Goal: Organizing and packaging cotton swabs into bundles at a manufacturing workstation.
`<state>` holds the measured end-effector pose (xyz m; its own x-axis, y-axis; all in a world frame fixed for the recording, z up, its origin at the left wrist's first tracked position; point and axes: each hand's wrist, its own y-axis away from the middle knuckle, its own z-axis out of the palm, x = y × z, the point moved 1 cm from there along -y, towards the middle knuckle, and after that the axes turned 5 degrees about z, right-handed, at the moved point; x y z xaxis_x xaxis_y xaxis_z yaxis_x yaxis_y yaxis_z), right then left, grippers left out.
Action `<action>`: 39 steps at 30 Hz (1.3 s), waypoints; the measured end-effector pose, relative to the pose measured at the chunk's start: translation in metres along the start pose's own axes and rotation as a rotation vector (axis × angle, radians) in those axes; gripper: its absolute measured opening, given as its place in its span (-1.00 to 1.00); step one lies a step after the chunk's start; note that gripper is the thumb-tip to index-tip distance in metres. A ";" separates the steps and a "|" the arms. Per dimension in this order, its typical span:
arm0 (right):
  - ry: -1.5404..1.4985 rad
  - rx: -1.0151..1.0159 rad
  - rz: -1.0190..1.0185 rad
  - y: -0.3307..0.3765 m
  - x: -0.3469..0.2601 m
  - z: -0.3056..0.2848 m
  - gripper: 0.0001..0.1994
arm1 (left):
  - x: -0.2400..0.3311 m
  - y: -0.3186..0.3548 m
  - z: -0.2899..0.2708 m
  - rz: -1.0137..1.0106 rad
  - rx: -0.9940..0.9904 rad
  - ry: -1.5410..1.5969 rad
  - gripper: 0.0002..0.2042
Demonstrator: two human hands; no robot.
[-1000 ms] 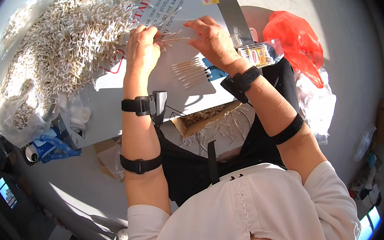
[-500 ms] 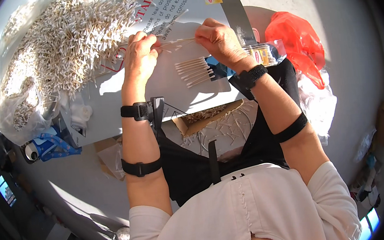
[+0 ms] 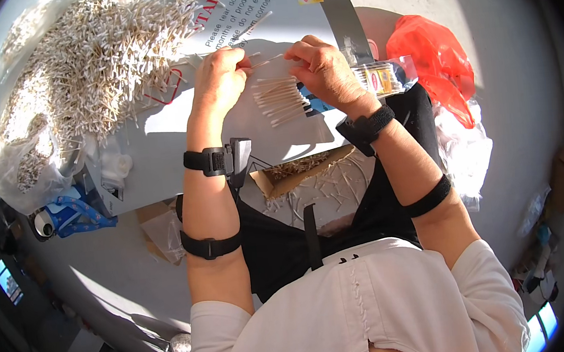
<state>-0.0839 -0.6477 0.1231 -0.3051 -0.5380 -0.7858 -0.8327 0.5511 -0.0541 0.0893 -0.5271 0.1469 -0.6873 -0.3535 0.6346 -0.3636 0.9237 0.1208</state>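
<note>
The left hand (image 3: 220, 80) sits just above the middle of the frame, its fingers curled in and its thumb and fingertips pinched on the left end of a thin cotton swab (image 3: 263, 60). The right hand (image 3: 323, 71), just to its right, is likewise curled, with its fingertips closing on the other end of that swab, so the stick runs between the two hands; whether more than one swab is gripped there is hard to tell at this size.

In the upper left of the frame a big heap of loose swabs (image 3: 81, 66) lies spread in a clear plastic bag (image 3: 6, 168), which slumps over the left edge of a pale sheet (image 3: 183, 138) with red and black print. Below the two hands, near the centre, a small row of swabs (image 3: 281, 101) lies side by side on the same sheet, just beside the right hand's palm. Lower down, a shallow cardboard tray (image 3: 302, 169) with scattered swabs rests on the person's dark lap. To the right of the right wrist stands a small clear box (image 3: 381, 78), and beyond it, in the upper right, a crumpled red plastic bag (image 3: 434, 66).
</note>
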 end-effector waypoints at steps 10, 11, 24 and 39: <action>-0.525 0.249 0.032 0.006 -0.001 0.023 -0.70 | -0.007 0.027 0.048 0.185 0.593 0.160 -0.76; -0.573 0.269 0.014 0.007 -0.002 0.030 -0.71 | -0.003 0.031 0.053 0.185 0.589 0.175 -0.75; 0.163 0.037 -0.154 0.001 -0.007 0.004 -0.98 | 0.017 0.055 0.063 0.190 0.420 -0.311 -0.40; 0.185 -0.055 -0.294 -0.012 -0.002 0.002 -0.98 | 0.010 0.058 0.065 0.089 0.263 -0.370 -0.30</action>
<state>-0.0727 -0.6525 0.1242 -0.1228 -0.7778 -0.6164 -0.9195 0.3229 -0.2242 0.0202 -0.4871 0.1106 -0.8841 -0.3473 0.3126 -0.4070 0.9010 -0.1500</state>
